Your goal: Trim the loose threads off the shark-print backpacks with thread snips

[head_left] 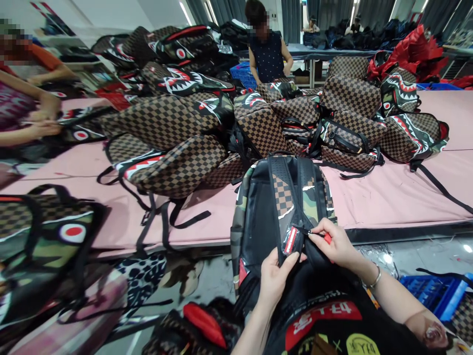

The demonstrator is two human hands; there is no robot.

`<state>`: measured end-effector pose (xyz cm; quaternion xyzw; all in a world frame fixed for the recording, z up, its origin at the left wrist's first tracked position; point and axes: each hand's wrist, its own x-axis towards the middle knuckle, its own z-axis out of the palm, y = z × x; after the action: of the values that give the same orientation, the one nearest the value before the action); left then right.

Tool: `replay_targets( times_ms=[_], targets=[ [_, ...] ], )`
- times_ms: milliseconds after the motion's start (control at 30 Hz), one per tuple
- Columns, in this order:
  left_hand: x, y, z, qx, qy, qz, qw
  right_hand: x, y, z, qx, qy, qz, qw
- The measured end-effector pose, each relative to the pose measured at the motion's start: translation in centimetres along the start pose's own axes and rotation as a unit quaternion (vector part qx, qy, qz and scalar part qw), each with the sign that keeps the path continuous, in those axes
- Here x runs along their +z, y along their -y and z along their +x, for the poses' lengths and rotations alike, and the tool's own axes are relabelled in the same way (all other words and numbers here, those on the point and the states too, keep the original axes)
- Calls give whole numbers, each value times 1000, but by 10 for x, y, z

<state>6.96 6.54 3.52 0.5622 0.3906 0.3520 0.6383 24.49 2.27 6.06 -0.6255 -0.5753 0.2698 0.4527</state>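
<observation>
A black backpack (256, 212) with camouflage edges and checkered strap panels leans upright against the table's front edge, its strap side towards me. My left hand (275, 276) is closed on the lower part of a shoulder strap (283, 197), beside a red and white label (291, 240). In my right hand (334, 242) is a small tool (306, 231) with a dark tip and a red part showing at the fingers. Its tip points at the strap just above the label.
Checkered backpacks (185, 167) with shark-mouth prints are piled across the pink table (354, 197). Another backpack (48, 236) is at the left. People stand at the left and behind the table. A blue crate (436, 291) sits low at the right, and more bags (203, 325) lie below.
</observation>
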Motion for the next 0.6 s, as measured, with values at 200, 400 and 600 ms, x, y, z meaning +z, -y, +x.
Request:
replay_targets(
  times_ms=[200,400,600],
  targets=[
    [1,-3,0,1,0,-11,1000,-5,-7,2,29,36,103,994],
    [3,-6,-2,6,7,17,1000,-16,3,10,-30,47,18,998],
    [4,-15,-4,17,2,8,1000,-11,-4,31,12,30,170,985]
  ],
)
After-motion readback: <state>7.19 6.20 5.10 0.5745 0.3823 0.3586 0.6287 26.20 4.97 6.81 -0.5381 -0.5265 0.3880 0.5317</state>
